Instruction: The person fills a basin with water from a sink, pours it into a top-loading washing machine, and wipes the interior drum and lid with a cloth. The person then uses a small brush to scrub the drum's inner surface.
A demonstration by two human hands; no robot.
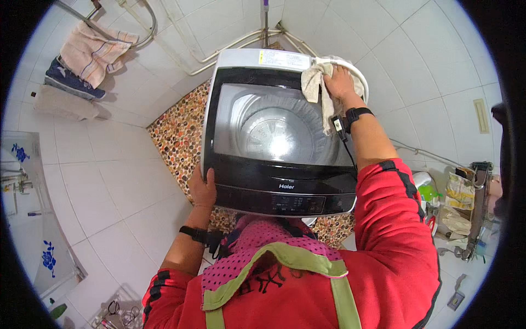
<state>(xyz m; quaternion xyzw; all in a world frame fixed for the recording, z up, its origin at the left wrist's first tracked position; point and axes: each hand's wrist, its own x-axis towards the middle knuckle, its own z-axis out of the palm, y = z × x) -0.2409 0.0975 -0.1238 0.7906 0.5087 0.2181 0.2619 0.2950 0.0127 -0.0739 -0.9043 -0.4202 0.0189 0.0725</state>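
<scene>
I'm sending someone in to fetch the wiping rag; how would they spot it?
Find the top-loading washing machine with the dark glass lid in the middle of the tiled room. At its far right corner, the right hand presses a crumpled cream cloth. Unlike the striped towel on the rail, it is plain.

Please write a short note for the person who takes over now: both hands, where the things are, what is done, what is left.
Left hand: open, braced on the front left corner of the washing machine.
Right hand: presses a pale cloth on the back right corner, fingers on top.
Lid: shut.
Done: cannot tell which parts are wiped.
Left: probably the lid and front panel.
</scene>
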